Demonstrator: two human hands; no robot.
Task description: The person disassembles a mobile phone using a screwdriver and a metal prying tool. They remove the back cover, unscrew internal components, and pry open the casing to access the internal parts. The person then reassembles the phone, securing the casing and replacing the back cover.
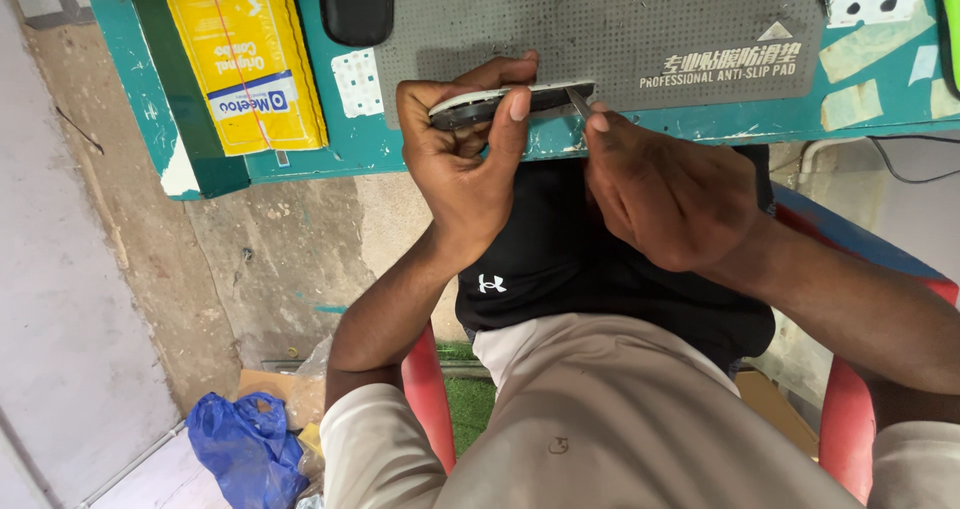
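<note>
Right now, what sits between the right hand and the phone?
A thin metal blade, pinched in the right hand, its tip at the edge of the phone held by the left hand.

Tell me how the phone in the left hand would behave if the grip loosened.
The phone looks thin, stiff and smooth-edged, so it would probably slip. The left hand holds it beyond the table edge, so it would likely drop. The right hand's thin tool suggests a fragile seam.
</note>
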